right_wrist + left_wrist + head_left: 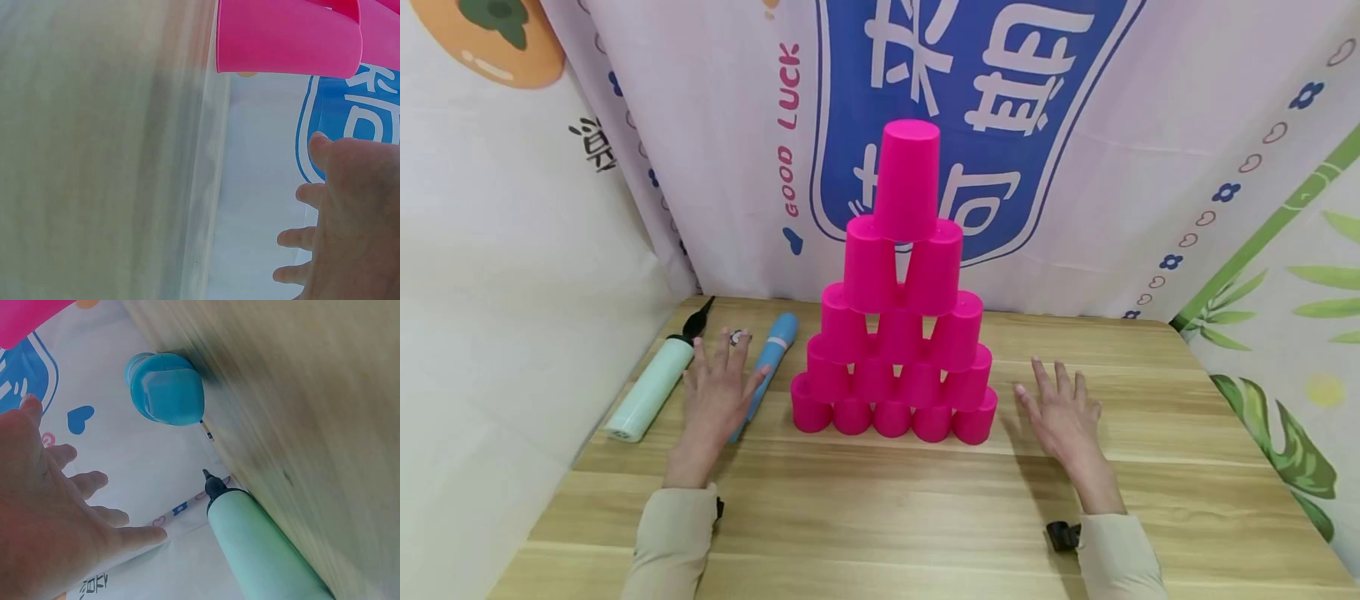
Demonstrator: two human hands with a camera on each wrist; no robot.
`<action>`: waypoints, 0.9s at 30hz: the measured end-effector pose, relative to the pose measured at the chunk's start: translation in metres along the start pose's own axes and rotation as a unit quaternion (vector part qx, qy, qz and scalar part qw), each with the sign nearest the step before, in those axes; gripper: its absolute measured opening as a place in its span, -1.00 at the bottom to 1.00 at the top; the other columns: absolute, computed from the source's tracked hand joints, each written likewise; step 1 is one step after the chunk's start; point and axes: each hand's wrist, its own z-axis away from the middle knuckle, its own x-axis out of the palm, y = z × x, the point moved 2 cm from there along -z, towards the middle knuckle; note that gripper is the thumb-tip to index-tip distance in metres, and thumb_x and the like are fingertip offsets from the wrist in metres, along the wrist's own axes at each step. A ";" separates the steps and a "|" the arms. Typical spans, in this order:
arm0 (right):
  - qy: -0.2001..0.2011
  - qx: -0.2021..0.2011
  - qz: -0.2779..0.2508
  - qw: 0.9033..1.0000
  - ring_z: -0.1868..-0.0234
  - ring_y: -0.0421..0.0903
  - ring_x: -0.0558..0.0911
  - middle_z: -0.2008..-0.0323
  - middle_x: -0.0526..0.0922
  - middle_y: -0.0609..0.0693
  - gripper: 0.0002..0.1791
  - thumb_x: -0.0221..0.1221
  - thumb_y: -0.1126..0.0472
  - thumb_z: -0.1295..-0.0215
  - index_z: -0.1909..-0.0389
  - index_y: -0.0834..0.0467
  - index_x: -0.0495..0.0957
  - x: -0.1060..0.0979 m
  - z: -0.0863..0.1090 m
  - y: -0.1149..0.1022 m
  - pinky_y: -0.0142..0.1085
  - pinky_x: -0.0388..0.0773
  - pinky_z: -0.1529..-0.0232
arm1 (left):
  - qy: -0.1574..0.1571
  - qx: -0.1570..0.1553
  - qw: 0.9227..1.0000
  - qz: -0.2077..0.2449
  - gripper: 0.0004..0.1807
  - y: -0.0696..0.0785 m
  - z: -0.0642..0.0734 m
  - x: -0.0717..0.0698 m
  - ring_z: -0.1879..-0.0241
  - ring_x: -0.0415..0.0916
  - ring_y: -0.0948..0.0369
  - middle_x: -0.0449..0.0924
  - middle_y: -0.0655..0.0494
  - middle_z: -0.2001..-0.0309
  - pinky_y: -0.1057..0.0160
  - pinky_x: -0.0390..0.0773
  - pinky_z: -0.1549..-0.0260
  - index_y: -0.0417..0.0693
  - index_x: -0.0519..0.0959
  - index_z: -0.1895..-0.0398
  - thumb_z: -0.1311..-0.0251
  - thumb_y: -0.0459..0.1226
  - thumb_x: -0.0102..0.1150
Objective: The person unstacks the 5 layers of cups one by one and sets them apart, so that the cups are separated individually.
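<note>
A pyramid of upside-down pink cups (891,367) stands in the middle of the table, tapering row by row to a single cup (907,179) on top. To its left my left hand (718,400) is held with fingers spread, partly over a blue wand-shaped object (778,337) with a pale band. The left wrist view shows nothing in that hand (56,500). My right hand (1062,417) is on the pyramid's other side, fingers spread and apart from the cups. In the right wrist view a pink cup (287,37) appears above this hand (356,212), which holds nothing.
A mint-green cylinder (651,392) with a black nozzle lies at the table's left edge. Behind the wooden table (880,517) hangs a printed cloth (737,167), close to the pyramid's back. More printed cloth (1285,358) borders the right side.
</note>
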 end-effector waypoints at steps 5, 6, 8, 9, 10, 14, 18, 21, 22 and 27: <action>-0.003 -0.002 -0.006 1.000 -0.39 0.53 -0.19 -0.46 -0.16 0.38 -0.25 -0.34 -0.27 -0.48 -0.53 0.05 -0.10 0.000 0.000 -0.001 0.58 -0.21 -0.13 | 0.005 0.003 1.000 -0.004 -0.29 -0.001 0.001 -0.003 -0.42 -0.47 -0.35 -0.17 -0.23 -0.50 -0.60 -0.05 -0.09 0.01 -0.03 -0.53 -0.45 0.09 -0.21; -0.004 -0.001 -0.006 1.000 -0.39 0.52 -0.19 -0.46 -0.16 0.37 -0.25 -0.33 -0.27 -0.48 -0.52 0.05 -0.10 0.000 0.000 -0.001 0.57 -0.21 -0.13 | 0.005 0.003 1.000 -0.006 -0.29 -0.001 0.000 -0.004 -0.42 -0.47 -0.35 -0.17 -0.23 -0.50 -0.60 -0.04 -0.09 0.00 -0.03 -0.53 -0.45 0.09 -0.21; -0.005 -0.001 -0.008 1.000 -0.39 0.52 -0.20 -0.46 -0.16 0.38 -0.26 -0.32 -0.26 -0.48 -0.52 0.05 -0.09 0.000 0.000 -0.002 0.57 -0.22 -0.14 | 0.001 0.000 1.000 -0.008 -0.29 -0.002 0.000 -0.004 -0.42 -0.48 -0.34 -0.19 -0.22 -0.51 -0.59 -0.04 -0.09 0.01 -0.04 -0.53 -0.45 0.11 -0.25; -0.006 -0.001 -0.008 1.000 -0.39 0.52 -0.20 -0.46 -0.16 0.38 -0.26 -0.32 -0.26 -0.48 -0.52 0.06 -0.09 0.000 0.000 -0.002 0.57 -0.22 -0.14 | -0.003 -0.002 1.000 -0.009 -0.28 -0.002 0.000 -0.004 -0.43 -0.49 -0.33 -0.21 -0.21 -0.51 -0.59 -0.04 -0.10 0.01 -0.05 -0.53 -0.45 0.12 -0.27; -0.008 0.000 -0.006 1.000 -0.39 0.52 -0.20 -0.46 -0.17 0.38 -0.26 -0.32 -0.26 -0.48 -0.52 0.06 -0.09 0.000 0.001 -0.002 0.56 -0.22 -0.15 | -0.007 -0.004 1.000 -0.009 -0.28 -0.003 0.000 -0.003 -0.43 -0.50 -0.32 -0.21 -0.20 -0.51 -0.58 -0.04 -0.10 0.01 -0.06 -0.54 -0.45 0.12 -0.28; -0.008 -0.004 -0.007 1.000 -0.39 0.52 -0.19 -0.46 -0.16 0.38 -0.25 -0.32 -0.27 -0.48 -0.52 0.07 -0.09 -0.002 0.001 -0.004 0.55 -0.20 -0.16 | -0.002 0.008 1.000 0.012 -0.29 -0.003 -0.001 -0.005 -0.43 -0.41 -0.35 -0.14 -0.24 -0.50 -0.52 -0.03 -0.17 -0.06 -0.01 -0.52 -0.45 0.09 -0.23; 0.031 -0.023 -0.027 0.999 -0.38 0.52 -0.13 -0.43 -0.09 0.41 -0.25 -0.28 -0.23 -0.49 -0.51 0.13 -0.05 -0.012 0.002 -0.010 0.54 -0.15 -0.17 | -0.012 0.042 0.993 0.113 -0.31 0.002 -0.006 -0.012 -0.43 -0.15 -0.29 0.00 -0.26 -0.46 -0.33 0.03 -0.30 -0.14 0.03 -0.50 -0.46 0.02 -0.18; 0.083 -0.045 -0.059 0.994 -0.37 0.51 -0.05 -0.41 -0.02 0.42 -0.28 -0.20 -0.17 -0.50 -0.48 0.19 0.00 -0.028 0.006 -0.018 0.49 -0.10 -0.21 | -0.077 0.053 0.971 0.219 -0.29 0.011 -0.005 -0.017 -0.41 0.00 -0.23 0.00 -0.21 -0.47 -0.24 0.11 -0.31 -0.06 -0.07 -0.53 -0.46 0.02 -0.17; 0.104 -0.053 -0.074 0.990 -0.36 0.50 -0.01 -0.40 0.02 0.42 -0.30 -0.17 -0.13 -0.50 -0.47 0.21 0.03 -0.035 0.008 -0.022 0.47 -0.06 -0.22 | -0.106 0.054 0.961 0.251 -0.27 0.015 -0.003 -0.017 -0.42 -0.01 -0.20 -0.04 -0.17 -0.49 -0.22 0.12 -0.32 -0.01 -0.12 -0.54 -0.45 0.02 -0.15; 0.212 -0.120 -0.209 0.947 -0.36 0.26 0.21 -0.36 0.24 0.27 -0.42 0.00 0.06 -0.47 -0.40 0.24 0.20 -0.085 0.011 -0.054 0.16 0.13 -0.35 | -0.216 0.052 0.918 0.329 -0.07 0.028 0.008 -0.002 -0.43 -0.06 -0.21 -0.14 -0.10 -0.52 -0.22 0.22 -0.28 0.10 -0.25 -0.55 -0.32 -0.04 0.12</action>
